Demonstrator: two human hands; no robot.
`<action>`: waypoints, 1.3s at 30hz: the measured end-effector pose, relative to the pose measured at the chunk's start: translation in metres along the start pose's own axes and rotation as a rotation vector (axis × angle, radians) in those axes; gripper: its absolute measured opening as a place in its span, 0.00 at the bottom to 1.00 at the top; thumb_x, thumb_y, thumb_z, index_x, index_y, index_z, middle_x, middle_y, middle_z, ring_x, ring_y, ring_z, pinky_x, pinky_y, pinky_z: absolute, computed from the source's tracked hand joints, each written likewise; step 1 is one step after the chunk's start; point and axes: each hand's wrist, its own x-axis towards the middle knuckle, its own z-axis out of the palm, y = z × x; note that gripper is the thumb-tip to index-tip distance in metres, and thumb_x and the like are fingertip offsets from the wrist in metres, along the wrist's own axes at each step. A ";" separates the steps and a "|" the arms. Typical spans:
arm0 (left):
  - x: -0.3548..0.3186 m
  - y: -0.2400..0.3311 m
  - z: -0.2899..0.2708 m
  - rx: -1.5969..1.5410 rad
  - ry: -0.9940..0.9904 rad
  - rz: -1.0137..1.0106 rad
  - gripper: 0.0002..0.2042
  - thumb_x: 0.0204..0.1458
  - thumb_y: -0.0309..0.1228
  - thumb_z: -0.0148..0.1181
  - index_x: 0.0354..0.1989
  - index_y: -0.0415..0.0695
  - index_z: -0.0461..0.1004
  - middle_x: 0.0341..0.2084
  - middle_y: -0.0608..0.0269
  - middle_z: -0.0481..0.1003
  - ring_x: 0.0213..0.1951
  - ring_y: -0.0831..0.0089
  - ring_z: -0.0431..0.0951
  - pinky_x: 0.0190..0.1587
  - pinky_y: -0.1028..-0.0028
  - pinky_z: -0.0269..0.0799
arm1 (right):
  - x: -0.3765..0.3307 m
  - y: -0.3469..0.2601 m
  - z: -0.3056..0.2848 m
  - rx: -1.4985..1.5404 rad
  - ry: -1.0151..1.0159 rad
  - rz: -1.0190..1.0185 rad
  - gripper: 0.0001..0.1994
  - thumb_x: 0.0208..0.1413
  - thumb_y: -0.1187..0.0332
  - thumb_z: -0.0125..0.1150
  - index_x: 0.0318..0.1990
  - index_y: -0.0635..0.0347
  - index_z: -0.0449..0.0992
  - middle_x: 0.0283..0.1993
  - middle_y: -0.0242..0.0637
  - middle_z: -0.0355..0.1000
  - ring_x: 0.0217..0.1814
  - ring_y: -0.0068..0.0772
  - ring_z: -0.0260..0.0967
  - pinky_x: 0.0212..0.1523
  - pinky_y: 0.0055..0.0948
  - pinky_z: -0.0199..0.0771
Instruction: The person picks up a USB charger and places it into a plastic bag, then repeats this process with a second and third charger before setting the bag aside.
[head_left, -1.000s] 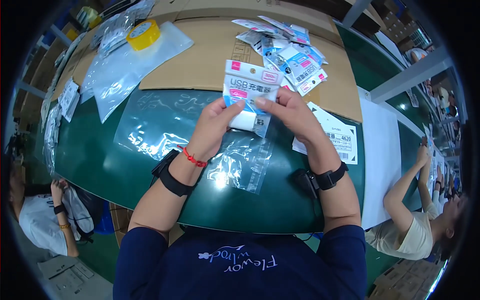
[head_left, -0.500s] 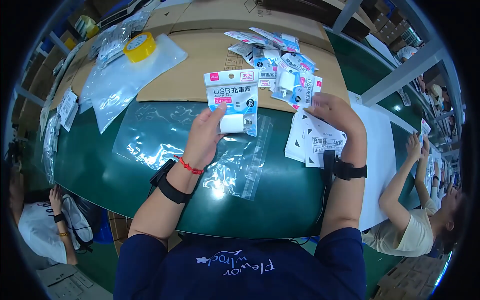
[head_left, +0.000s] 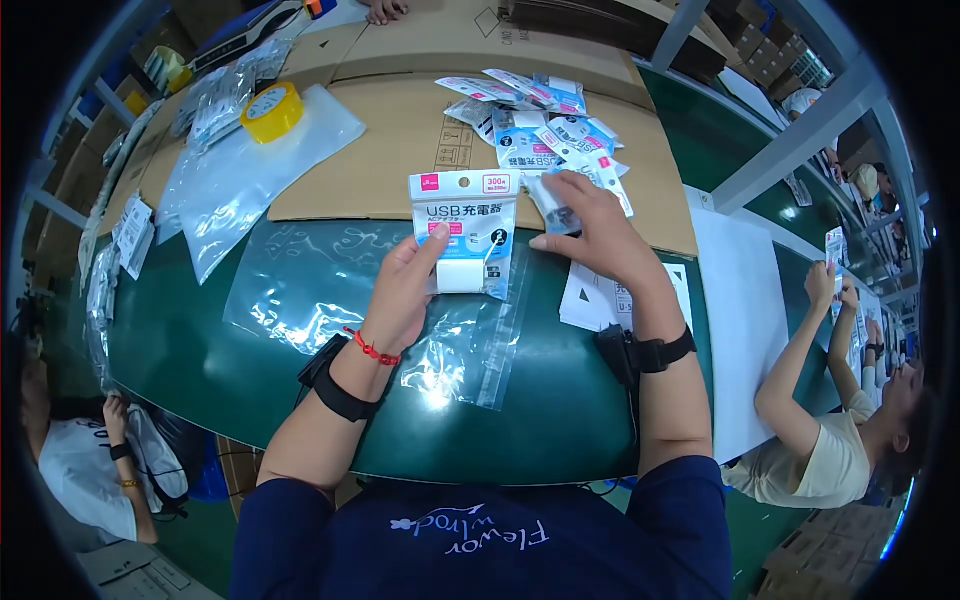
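My left hand [head_left: 405, 275] holds a packaged USB charger [head_left: 463, 235] upright, its thumb on the front of the clear, blue and white pack. A white charger body shows through the lower part. To the right, my right hand [head_left: 600, 225] has its fingers over a second charger pack [head_left: 549, 207], partly hidden beneath them, with the thumb held off to one side. Behind it lies a loose pile of similar charger packs [head_left: 530, 140] on cardboard. Clear plastic bags [head_left: 450, 360] lie flat below my left hand, and white printed sheets [head_left: 588, 303] sit under my right wrist.
A yellow tape roll [head_left: 272, 113] rests on a translucent bag [head_left: 225, 190] at the left. Flattened cardboard [head_left: 340, 185] covers the back of the green table [head_left: 560, 420]. White paper [head_left: 745, 300] runs along the right. Other people sit at both sides; a hand [head_left: 385, 10] shows at the far edge.
My right hand has moved left from the pile's right side, and the pack under it has shifted left and nearer. The left hand's pack sits slightly lower.
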 end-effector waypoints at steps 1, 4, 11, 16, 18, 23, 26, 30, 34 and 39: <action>0.000 -0.001 0.000 0.002 0.000 0.007 0.14 0.60 0.38 0.52 0.45 0.39 0.73 0.39 0.64 0.77 0.40 0.79 0.77 0.42 0.78 0.72 | 0.000 0.001 -0.001 0.015 -0.027 -0.064 0.33 0.46 0.56 0.68 0.61 0.52 0.66 0.63 0.47 0.60 0.63 0.48 0.58 0.63 0.39 0.58; -0.001 0.002 -0.001 0.067 0.035 0.016 0.14 0.60 0.38 0.52 0.45 0.39 0.73 0.39 0.64 0.77 0.40 0.79 0.77 0.42 0.78 0.71 | 0.000 -0.001 0.005 -0.080 0.142 -0.112 0.34 0.44 0.56 0.69 0.61 0.53 0.66 0.60 0.47 0.62 0.62 0.48 0.60 0.61 0.38 0.60; 0.001 0.000 0.000 -0.007 0.066 0.081 0.15 0.61 0.37 0.51 0.46 0.38 0.72 0.40 0.62 0.76 0.41 0.78 0.77 0.43 0.78 0.71 | 0.003 -0.007 0.005 -0.081 0.045 0.123 0.32 0.43 0.59 0.70 0.58 0.55 0.69 0.54 0.48 0.67 0.58 0.47 0.64 0.59 0.38 0.63; 0.003 -0.002 -0.001 -0.124 0.050 0.045 0.16 0.61 0.38 0.50 0.47 0.37 0.71 0.43 0.59 0.75 0.44 0.75 0.76 0.46 0.75 0.70 | 0.002 0.005 0.004 0.166 0.104 0.177 0.28 0.46 0.62 0.67 0.57 0.55 0.70 0.55 0.48 0.68 0.56 0.48 0.65 0.58 0.38 0.63; 0.007 -0.003 -0.005 -0.153 0.060 0.038 0.16 0.61 0.38 0.49 0.47 0.37 0.70 0.44 0.59 0.75 0.45 0.74 0.75 0.47 0.74 0.70 | 0.004 0.002 0.002 0.291 0.117 0.191 0.27 0.47 0.62 0.67 0.57 0.55 0.70 0.55 0.48 0.67 0.55 0.48 0.66 0.58 0.39 0.63; 0.000 -0.001 -0.001 -0.163 -0.075 -0.040 0.18 0.62 0.38 0.47 0.53 0.38 0.66 0.48 0.56 0.72 0.50 0.69 0.73 0.52 0.69 0.69 | -0.008 -0.045 -0.023 0.341 0.245 -0.368 0.24 0.51 0.65 0.62 0.58 0.53 0.70 0.56 0.45 0.68 0.57 0.47 0.64 0.59 0.39 0.61; -0.007 0.012 0.009 -0.362 -0.227 -0.061 0.21 0.63 0.39 0.46 0.58 0.39 0.61 0.53 0.54 0.69 0.53 0.66 0.72 0.54 0.65 0.69 | -0.012 -0.066 -0.015 0.144 0.188 -0.523 0.23 0.52 0.66 0.60 0.58 0.52 0.70 0.57 0.43 0.67 0.59 0.46 0.63 0.60 0.39 0.59; -0.011 0.019 0.010 -0.459 -0.269 -0.093 0.22 0.61 0.39 0.49 0.60 0.40 0.59 0.55 0.56 0.67 0.54 0.67 0.71 0.55 0.65 0.68 | -0.014 -0.074 -0.013 -0.017 0.150 -0.560 0.23 0.51 0.69 0.59 0.58 0.52 0.70 0.59 0.41 0.65 0.62 0.46 0.60 0.60 0.39 0.58; -0.011 0.014 0.005 -0.120 -0.182 0.012 0.21 0.58 0.34 0.55 0.58 0.41 0.62 0.49 0.59 0.72 0.52 0.71 0.72 0.54 0.70 0.67 | -0.014 -0.076 -0.009 0.170 0.111 -0.531 0.23 0.53 0.69 0.59 0.58 0.55 0.70 0.61 0.41 0.64 0.63 0.41 0.59 0.58 0.37 0.60; -0.011 0.012 0.005 0.036 -0.244 0.112 0.22 0.56 0.30 0.57 0.58 0.40 0.62 0.49 0.59 0.71 0.51 0.71 0.72 0.53 0.71 0.68 | -0.011 -0.068 -0.012 0.893 0.309 -0.016 0.19 0.55 0.72 0.57 0.56 0.60 0.70 0.55 0.40 0.70 0.57 0.35 0.66 0.57 0.33 0.62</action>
